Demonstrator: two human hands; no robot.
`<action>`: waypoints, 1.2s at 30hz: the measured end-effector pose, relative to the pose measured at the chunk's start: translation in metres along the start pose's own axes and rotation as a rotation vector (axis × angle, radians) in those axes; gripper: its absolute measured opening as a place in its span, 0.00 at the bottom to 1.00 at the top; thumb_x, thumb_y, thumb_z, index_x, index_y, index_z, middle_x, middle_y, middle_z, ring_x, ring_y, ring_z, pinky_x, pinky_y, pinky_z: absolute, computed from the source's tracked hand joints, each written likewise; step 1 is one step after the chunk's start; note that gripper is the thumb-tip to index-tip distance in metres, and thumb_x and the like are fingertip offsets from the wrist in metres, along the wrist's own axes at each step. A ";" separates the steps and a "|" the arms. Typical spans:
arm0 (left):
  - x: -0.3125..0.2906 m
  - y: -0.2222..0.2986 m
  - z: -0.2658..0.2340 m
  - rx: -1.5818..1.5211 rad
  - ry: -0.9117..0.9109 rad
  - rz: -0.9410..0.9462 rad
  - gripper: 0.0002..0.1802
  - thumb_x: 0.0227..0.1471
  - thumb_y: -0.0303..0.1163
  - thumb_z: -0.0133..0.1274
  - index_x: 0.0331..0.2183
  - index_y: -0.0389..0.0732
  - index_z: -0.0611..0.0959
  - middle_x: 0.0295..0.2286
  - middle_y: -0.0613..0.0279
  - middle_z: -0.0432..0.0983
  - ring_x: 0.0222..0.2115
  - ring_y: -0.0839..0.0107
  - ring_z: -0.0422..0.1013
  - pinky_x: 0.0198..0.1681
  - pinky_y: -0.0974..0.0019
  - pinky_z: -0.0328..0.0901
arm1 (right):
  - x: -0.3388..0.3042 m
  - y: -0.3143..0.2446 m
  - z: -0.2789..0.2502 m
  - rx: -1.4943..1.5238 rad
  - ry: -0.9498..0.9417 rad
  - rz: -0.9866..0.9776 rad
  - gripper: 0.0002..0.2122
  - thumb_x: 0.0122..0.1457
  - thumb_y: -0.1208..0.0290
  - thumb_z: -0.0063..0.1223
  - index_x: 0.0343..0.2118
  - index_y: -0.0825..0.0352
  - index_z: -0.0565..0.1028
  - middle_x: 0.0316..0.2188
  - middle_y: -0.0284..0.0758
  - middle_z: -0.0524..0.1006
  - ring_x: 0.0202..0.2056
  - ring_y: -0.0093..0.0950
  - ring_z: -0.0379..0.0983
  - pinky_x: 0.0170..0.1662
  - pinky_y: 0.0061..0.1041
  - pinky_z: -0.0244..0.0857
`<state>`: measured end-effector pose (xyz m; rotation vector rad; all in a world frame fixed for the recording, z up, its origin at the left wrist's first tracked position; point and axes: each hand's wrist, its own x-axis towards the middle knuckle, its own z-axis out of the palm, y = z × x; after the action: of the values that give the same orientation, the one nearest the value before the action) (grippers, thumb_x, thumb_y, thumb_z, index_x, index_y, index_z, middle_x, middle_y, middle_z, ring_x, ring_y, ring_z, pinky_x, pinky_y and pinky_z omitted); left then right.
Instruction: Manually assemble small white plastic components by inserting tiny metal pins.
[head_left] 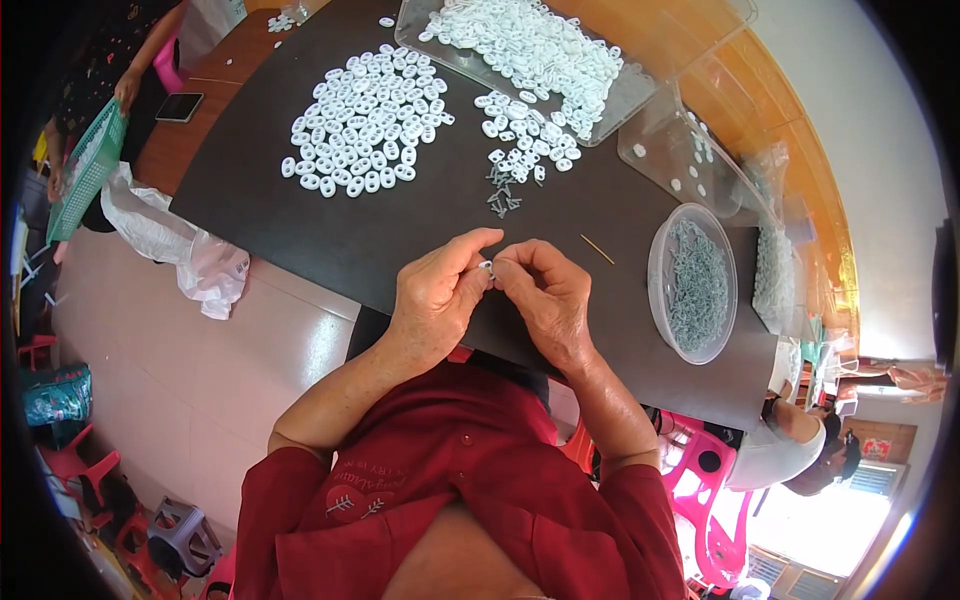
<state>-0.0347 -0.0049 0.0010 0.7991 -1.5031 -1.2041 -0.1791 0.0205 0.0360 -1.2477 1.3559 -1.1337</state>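
Observation:
Just over the near edge of the dark table, my left hand [430,300] pinches a small white oval plastic piece [486,265] between thumb and fingertip. My right hand [550,305] is closed against the same piece, thumb and fingers pressed together; what they grip is hidden. Beyond my hands lies a small heap of grey screw-like pins [502,203], beside loose white oval pieces [528,130] with holes. To the left of these, many finished-looking white ovals [365,120] are spread flat in one layer.
A clear tray [610,125] heaped with white pieces stands at the back. At right are a round clear tub [655,280] of grey pins, a thin wooden stick [597,249] and a clear lid [640,135]. Far left, another person holds a green basket [85,180] near a phone [180,107].

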 end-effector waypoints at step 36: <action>0.010 -0.015 -0.008 -0.434 0.018 -0.289 0.16 0.55 0.24 0.49 0.46 0.33 0.73 0.26 0.62 0.74 0.24 0.80 0.68 0.27 0.77 0.65 | 0.082 0.027 -0.088 -1.022 0.229 -0.570 0.07 0.43 0.77 0.59 0.28 0.63 0.77 0.21 0.33 0.71 0.29 0.33 0.68 0.33 0.31 0.63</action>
<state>-0.0312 -0.0206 -0.0104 0.7406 -1.0744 -1.6607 -0.2734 -0.0564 0.0164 -2.4050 1.9173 -0.9592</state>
